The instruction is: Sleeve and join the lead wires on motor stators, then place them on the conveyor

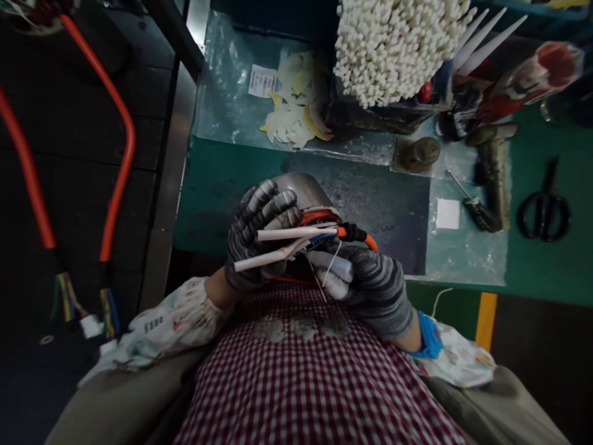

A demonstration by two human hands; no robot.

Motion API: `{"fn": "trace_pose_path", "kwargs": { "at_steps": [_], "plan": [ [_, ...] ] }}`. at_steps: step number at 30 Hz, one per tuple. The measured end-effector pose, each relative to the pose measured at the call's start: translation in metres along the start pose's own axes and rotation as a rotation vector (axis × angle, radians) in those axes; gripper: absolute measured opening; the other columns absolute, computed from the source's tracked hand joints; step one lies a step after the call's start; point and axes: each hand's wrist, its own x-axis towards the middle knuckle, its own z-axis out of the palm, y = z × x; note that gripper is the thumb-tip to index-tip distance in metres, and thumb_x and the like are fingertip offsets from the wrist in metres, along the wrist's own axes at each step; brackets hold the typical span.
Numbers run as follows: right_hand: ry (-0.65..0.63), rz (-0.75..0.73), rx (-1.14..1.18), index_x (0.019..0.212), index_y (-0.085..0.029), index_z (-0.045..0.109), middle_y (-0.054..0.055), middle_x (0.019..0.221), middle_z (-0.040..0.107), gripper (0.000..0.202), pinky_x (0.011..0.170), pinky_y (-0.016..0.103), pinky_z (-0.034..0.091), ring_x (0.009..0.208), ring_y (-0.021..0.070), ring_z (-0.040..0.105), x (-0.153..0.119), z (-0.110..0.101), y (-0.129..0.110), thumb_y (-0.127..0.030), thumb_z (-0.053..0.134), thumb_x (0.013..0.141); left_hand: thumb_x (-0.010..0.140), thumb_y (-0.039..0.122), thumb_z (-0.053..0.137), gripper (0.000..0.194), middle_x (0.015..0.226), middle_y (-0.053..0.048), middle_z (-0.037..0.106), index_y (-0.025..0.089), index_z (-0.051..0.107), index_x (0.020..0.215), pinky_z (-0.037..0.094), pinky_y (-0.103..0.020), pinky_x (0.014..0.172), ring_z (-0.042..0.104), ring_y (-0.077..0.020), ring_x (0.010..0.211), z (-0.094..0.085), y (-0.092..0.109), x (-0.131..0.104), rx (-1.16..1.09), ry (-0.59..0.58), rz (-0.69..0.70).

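A metal motor housing (303,188) with reddish windings (319,216) inside lies tilted against my body at the table edge. My left hand (257,235), in a grey striped glove, is curled against its left side. Two white sleeves (290,234) on the lead wires stick out in front of that palm. They join an orange cable (370,241) wrapped in black at the right. My right hand (370,281), also gloved, is closed below the windings. A thin white cord (332,264) runs down to its fingertips, but what they pinch is partly hidden.
White tubes (398,49) fill a bin at the back. Pale cut pieces (296,93) lie on plastic film. A screwdriver (477,207), a hammer-like tool (493,167) and black scissors (544,213) lie right. Orange cables (123,136) hang at left.
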Motion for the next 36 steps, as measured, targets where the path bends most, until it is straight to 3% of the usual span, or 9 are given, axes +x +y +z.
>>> {"fn": "trace_pose_path", "kwargs": {
  "at_steps": [4, 8, 12, 18, 21, 26, 30, 32, 36],
  "plan": [
    [0.029, -0.028, 0.006, 0.116, -0.033, 0.086, 0.003, 0.101, 0.090, 0.021, 0.071, 0.034, 0.073, 0.076, 0.0244, 0.085, 0.002, -0.002, 0.000, -0.030, 0.076, 0.097, 0.103, 0.087, 0.039, 0.070, 0.149, -0.002, 0.075, 0.042, 0.077, 0.141, 0.024, -0.060, 0.146, 0.051, -0.0367, 0.163, -0.003, 0.007, 0.003, 0.072, 0.079, 0.300],
    [0.109, -0.059, -0.032, 0.120, -0.032, 0.082, 0.004, 0.103, 0.090, 0.022, 0.066, 0.034, 0.070, 0.075, 0.0247, 0.084, 0.001, -0.007, 0.008, -0.032, 0.076, 0.099, 0.105, 0.084, 0.039, 0.072, 0.155, -0.004, 0.072, 0.036, 0.074, 0.146, 0.028, -0.057, 0.144, 0.048, -0.0373, 0.165, -0.004, 0.024, 0.012, 0.166, 0.050, 0.264],
    [0.134, -0.059, -0.149, 0.111, -0.028, 0.083, 0.005, 0.082, 0.085, 0.016, 0.055, 0.034, 0.063, 0.061, 0.0238, 0.077, 0.004, -0.019, 0.017, -0.038, 0.074, 0.101, 0.112, 0.057, 0.049, 0.053, 0.161, -0.005, 0.069, 0.029, 0.071, 0.152, 0.039, -0.055, 0.138, 0.053, -0.0340, 0.162, -0.002, 0.055, 0.036, 0.270, -0.004, 0.370],
    [0.081, 0.023, -0.222, 0.105, -0.029, 0.085, 0.004, 0.079, 0.081, 0.023, 0.053, 0.034, 0.052, 0.062, 0.0231, 0.074, 0.015, -0.029, 0.021, -0.047, 0.070, 0.106, 0.112, 0.056, 0.048, 0.051, 0.150, -0.009, 0.074, 0.022, 0.077, 0.136, 0.036, -0.060, 0.138, 0.054, -0.0389, 0.161, 0.005, 0.094, 0.079, 0.295, -0.168, 0.228],
    [0.087, 0.024, -0.237, 0.101, -0.026, 0.086, 0.004, 0.077, 0.081, 0.030, 0.056, 0.033, 0.052, 0.065, 0.0230, 0.075, 0.018, -0.032, 0.022, -0.050, 0.069, 0.107, 0.113, 0.050, 0.047, 0.048, 0.146, -0.013, 0.075, 0.017, 0.078, 0.129, 0.037, -0.063, 0.136, 0.057, -0.0409, 0.156, 0.008, 0.102, 0.093, 0.314, -0.234, 0.254],
    [0.042, 0.001, -0.306, 0.112, -0.027, 0.088, 0.003, 0.081, 0.083, 0.032, 0.054, 0.033, 0.048, 0.062, 0.0198, 0.072, 0.019, -0.039, 0.026, -0.046, 0.062, 0.111, 0.113, 0.047, 0.048, 0.041, 0.129, -0.011, 0.077, 0.021, 0.079, 0.120, 0.048, -0.060, 0.128, 0.069, -0.0387, 0.138, 0.013, 0.113, 0.104, 0.426, -0.244, 0.252],
    [0.149, 0.044, -0.248, 0.109, -0.030, 0.085, 0.005, 0.090, 0.085, 0.020, 0.062, 0.036, 0.055, 0.076, 0.0254, 0.079, 0.024, -0.038, 0.037, -0.044, 0.072, 0.105, 0.117, 0.044, 0.040, 0.047, 0.131, -0.017, 0.076, 0.017, 0.076, 0.127, 0.052, -0.064, 0.119, 0.071, -0.0423, 0.131, 0.018, 0.123, 0.114, 0.579, -0.319, 0.232],
    [0.185, 0.095, -0.239, 0.112, -0.031, 0.084, 0.007, 0.095, 0.085, 0.021, 0.067, 0.040, 0.059, 0.081, 0.0286, 0.079, 0.028, -0.034, 0.045, -0.047, 0.076, 0.101, 0.117, 0.043, 0.038, 0.048, 0.130, -0.018, 0.076, 0.017, 0.076, 0.130, 0.055, -0.059, 0.113, 0.072, -0.0406, 0.126, 0.020, 0.127, 0.121, 0.644, -0.350, 0.254],
    [0.128, 0.161, -0.281, 0.111, -0.035, 0.082, 0.007, 0.094, 0.085, 0.022, 0.070, 0.044, 0.063, 0.083, 0.0315, 0.079, 0.036, -0.028, 0.053, -0.053, 0.072, 0.102, 0.117, 0.047, 0.038, 0.048, 0.112, -0.015, 0.079, 0.019, 0.077, 0.121, 0.060, -0.046, 0.101, 0.077, -0.0320, 0.104, 0.023, 0.129, 0.133, 0.705, -0.332, 0.251]
  ]
}}
